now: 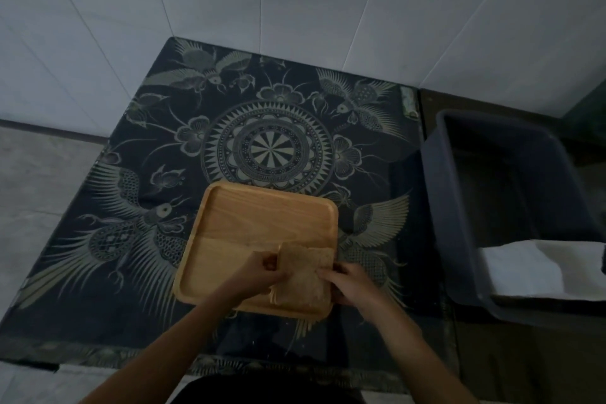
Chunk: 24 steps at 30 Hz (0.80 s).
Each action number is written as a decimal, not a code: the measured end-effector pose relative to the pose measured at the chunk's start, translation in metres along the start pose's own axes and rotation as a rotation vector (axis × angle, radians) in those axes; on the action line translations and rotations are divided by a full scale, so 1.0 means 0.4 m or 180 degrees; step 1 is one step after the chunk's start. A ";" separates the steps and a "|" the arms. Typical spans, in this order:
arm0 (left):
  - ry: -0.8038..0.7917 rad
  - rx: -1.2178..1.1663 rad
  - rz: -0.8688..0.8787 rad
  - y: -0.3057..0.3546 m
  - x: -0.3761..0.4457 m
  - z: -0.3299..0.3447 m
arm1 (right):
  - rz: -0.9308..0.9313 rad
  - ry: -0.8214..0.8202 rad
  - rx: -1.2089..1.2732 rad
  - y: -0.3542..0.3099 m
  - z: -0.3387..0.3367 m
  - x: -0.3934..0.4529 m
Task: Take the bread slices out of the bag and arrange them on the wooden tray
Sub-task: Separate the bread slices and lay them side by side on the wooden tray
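Note:
A square wooden tray (262, 220) lies on a dark patterned cloth. Over its near right corner I hold a small stack of tan bread slices (303, 275). My left hand (259, 270) grips the stack's left edge, fingers closed on it. At the stack's right edge my right hand (344, 284) also holds the slices. The stack rests on or just above the tray; I cannot tell which. No bag is visible. The remainder of the tray is bare wood.
The dark cloth with bird and flower patterns (164, 174) covers the table. A dark plastic bin (459, 207) stands at the right, with something white (541, 269) inside. White tiled walls rise behind.

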<state>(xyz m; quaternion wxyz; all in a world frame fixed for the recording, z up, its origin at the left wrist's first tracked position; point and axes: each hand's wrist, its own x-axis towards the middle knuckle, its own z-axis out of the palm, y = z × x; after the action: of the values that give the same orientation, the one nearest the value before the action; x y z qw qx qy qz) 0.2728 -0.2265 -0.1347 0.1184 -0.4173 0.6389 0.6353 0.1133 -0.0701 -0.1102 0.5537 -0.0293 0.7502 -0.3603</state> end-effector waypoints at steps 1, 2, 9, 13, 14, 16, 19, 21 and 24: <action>0.0019 0.0041 0.0001 0.000 0.001 0.000 | -0.0017 0.0031 -0.0019 0.002 0.002 0.000; 0.0028 0.0068 0.0001 0.000 -0.001 0.000 | -0.0032 0.0060 -0.0014 0.003 0.004 -0.001; 0.0406 0.0332 0.0219 0.005 -0.012 0.015 | -0.0462 0.0268 -0.0135 0.033 0.002 0.010; 0.0570 0.0319 0.0206 0.006 -0.032 0.032 | -0.0651 0.0265 -0.0198 0.040 -0.006 0.005; 0.0630 0.0309 0.0197 0.004 -0.037 0.037 | -0.0665 0.0254 -0.0216 0.044 -0.008 0.006; 0.0805 0.0309 0.0240 -0.016 -0.036 0.047 | -0.0729 0.0257 -0.0265 0.053 -0.013 0.010; 0.1017 0.0250 0.0214 -0.054 -0.023 0.062 | -0.0823 0.0261 -0.0395 0.067 -0.021 0.018; 0.1075 0.0315 0.0122 -0.014 -0.057 0.075 | -0.0858 0.0240 -0.0453 0.073 -0.024 0.025; 0.1242 0.0377 -0.0003 0.008 -0.081 0.085 | -0.0966 0.0185 -0.0484 0.068 -0.024 0.024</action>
<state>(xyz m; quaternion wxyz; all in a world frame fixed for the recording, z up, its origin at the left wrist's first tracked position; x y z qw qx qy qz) 0.2778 -0.1837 -0.1160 0.0169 -0.5251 0.6858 0.5037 0.1112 -0.0495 -0.1324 0.4671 -0.1735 0.7779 -0.3827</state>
